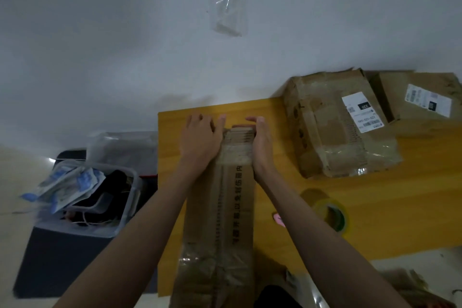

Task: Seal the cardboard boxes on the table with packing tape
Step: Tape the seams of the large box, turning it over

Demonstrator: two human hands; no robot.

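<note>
Hands (200,137) flank long box (220,207) end

We see long box (220,207) lying on yellow table (375,207). Left hand (200,140) and right hand (261,142) press on far end, one each side, fingers mostly straight. Tape roll (331,215) sits near right arm. Two more boxes: big box (337,127), next box (425,97) just beside. Bin (75,207) on floor, left.

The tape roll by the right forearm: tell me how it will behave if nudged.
The tape roll lies flat on the yellow table, so it would probably slide, not roll. Its hollow ring shape suggests it is light. Tipped onto its edge, it could roll away.
</note>
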